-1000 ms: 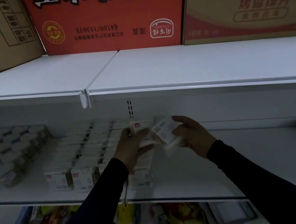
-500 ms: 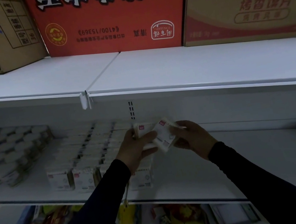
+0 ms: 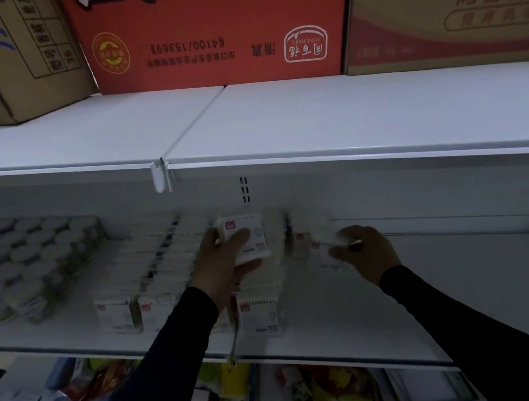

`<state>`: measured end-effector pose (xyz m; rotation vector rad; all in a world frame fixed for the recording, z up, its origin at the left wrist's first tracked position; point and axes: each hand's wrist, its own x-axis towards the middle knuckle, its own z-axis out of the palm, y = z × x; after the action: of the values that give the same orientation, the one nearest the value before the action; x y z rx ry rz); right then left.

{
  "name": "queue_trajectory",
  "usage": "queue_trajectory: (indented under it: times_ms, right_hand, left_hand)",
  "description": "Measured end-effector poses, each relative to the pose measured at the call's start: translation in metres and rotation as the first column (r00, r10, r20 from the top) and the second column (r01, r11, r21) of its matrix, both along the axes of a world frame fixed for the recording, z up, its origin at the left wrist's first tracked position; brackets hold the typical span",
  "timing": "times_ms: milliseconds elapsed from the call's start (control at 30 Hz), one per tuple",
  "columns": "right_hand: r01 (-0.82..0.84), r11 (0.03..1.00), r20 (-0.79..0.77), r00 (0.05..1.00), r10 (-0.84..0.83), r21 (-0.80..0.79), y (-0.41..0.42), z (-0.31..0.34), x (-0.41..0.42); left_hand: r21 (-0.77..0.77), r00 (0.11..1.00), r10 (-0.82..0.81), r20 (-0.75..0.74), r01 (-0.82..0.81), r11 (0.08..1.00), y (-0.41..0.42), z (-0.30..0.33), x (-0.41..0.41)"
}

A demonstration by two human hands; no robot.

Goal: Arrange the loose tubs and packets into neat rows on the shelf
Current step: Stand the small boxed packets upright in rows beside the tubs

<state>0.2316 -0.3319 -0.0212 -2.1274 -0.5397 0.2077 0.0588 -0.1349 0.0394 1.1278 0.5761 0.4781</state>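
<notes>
Mid-frame shelf (image 3: 459, 277): tubs (image 3: 23, 262) and packets (image 3: 150, 274) already stand in rows at left. Left hand (image 3: 223, 265) grips one packet (image 3: 248, 237); right hand (image 3: 365, 253) pinches a blurred one (image 3: 309, 231). Both remain unplaced.

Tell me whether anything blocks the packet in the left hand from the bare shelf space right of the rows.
Nothing fixed does. The left hand holds its packet above the rows; only the right hand, with a blurred packet, is over that bare shelf.
</notes>
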Motion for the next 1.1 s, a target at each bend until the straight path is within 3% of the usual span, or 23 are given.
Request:
queue_trajectory:
  times_ms: [67,133,300,633,833,933,1100]
  right_hand:
    - [-0.042,0.993,0.057,0.997,0.048,-0.112,0.009,-0.007,0.001]
    - [-0.049,0.991,0.089,0.994,0.061,-0.127,0.018,-0.010,0.001]
    - [-0.028,1.000,0.047,0.999,0.028,-0.005,0.033,-0.010,0.001]
    - [-0.016,0.996,0.008,1.000,0.016,0.093,0.041,-0.016,0.005]
    - [0.120,0.972,0.178,0.971,-0.157,0.203,0.028,-0.008,-0.006]
    - [0.052,0.971,0.161,0.983,-0.091,0.234,0.022,0.006,-0.014]
    - [-0.112,0.932,-0.014,0.992,0.124,0.346,0.019,0.033,-0.041]
  left_hand:
    - [0.006,1.000,0.002,-0.014,-0.002,1.000,0.004,-0.003,-0.002]
    - [0.007,1.000,0.010,-0.020,-0.010,1.000,0.008,-0.005,-0.003]
    - [0.010,0.999,-0.005,-0.048,0.006,1.000,0.017,-0.010,-0.007]
    - [-0.014,0.999,-0.015,-0.045,0.015,1.000,0.021,-0.013,-0.006]
    - [-0.087,0.998,-0.063,-0.018,0.061,0.994,0.009,-0.008,0.007]
    - [-0.072,0.994,-0.101,-0.031,0.099,0.993,-0.001,-0.009,0.012]
    - [-0.005,0.989,-0.145,-0.031,0.145,0.989,-0.020,-0.006,0.023]
